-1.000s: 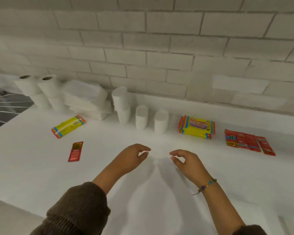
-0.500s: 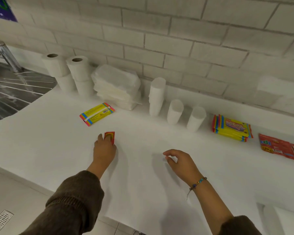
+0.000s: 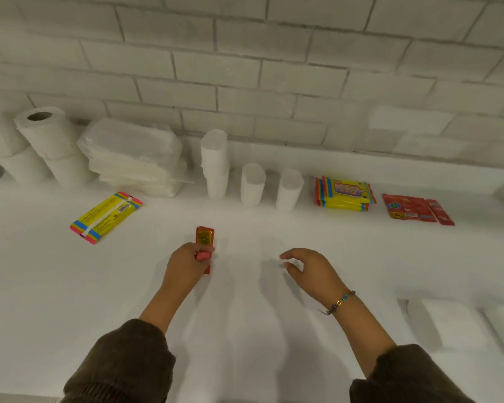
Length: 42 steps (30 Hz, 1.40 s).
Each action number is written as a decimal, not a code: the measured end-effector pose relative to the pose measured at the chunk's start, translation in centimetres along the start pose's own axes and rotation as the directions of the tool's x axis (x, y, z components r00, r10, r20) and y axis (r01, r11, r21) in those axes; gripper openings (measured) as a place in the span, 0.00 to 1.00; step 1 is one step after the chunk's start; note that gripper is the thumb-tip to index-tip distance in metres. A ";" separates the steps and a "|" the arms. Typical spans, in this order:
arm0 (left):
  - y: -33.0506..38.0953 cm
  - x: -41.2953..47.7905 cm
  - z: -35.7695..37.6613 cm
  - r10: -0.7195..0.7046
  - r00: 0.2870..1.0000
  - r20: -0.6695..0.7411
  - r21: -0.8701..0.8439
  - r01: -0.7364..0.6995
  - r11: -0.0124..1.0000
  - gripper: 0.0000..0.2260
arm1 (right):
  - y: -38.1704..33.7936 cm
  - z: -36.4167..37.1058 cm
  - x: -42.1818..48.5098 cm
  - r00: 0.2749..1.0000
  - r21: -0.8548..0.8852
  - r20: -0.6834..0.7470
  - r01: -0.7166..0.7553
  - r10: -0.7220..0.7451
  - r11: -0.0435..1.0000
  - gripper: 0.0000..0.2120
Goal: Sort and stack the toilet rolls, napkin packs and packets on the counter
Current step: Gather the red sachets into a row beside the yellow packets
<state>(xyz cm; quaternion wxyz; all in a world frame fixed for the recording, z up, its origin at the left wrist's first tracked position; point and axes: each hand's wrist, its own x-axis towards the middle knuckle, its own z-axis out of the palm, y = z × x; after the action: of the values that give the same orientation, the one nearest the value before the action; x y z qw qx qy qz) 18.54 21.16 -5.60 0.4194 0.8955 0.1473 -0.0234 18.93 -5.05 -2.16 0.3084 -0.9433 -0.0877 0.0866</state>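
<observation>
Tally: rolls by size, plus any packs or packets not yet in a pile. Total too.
Large rolls: 4
Slim rolls: 4
Loose yellow pack: 1
Red packet in left hand: 1
Total: 10

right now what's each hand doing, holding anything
Left hand: closed on the small red sachet.
Right hand: open, fingers loosely curled, holding nothing, above the counter.
</observation>
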 end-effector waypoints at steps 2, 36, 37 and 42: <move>2.8 -0.3 2.2 0.104 0.991 0.081 -0.095 -0.096 0.991 0.12 | 1.8 -1.4 -1.1 0.992 -0.024 -0.105 -0.066 0.063 0.998 0.10; 10.9 -1.6 5.8 0.085 0.996 -0.027 -0.198 -0.089 0.976 0.12 | 3.5 -11.9 5.6 0.920 0.366 -0.380 0.050 0.100 0.929 0.21; 10.0 -1.6 5.0 0.061 0.997 -0.046 -0.197 -0.069 0.978 0.12 | 1.8 -11.5 7.3 0.915 0.316 -0.403 0.108 0.030 0.943 0.22; 6.2 -1.6 2.2 -0.035 0.993 -0.110 -0.179 0.015 0.984 0.13 | -4.6 -8.9 14.8 0.918 0.048 -0.338 0.237 -0.208 0.970 0.21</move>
<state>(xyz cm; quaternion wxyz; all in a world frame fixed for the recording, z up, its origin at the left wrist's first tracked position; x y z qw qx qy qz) 18.96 15.33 -2.15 0.4883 0.8524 0.1834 0.0352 34.67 -3.22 6.11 0.3677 -0.9137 -0.1376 -0.1045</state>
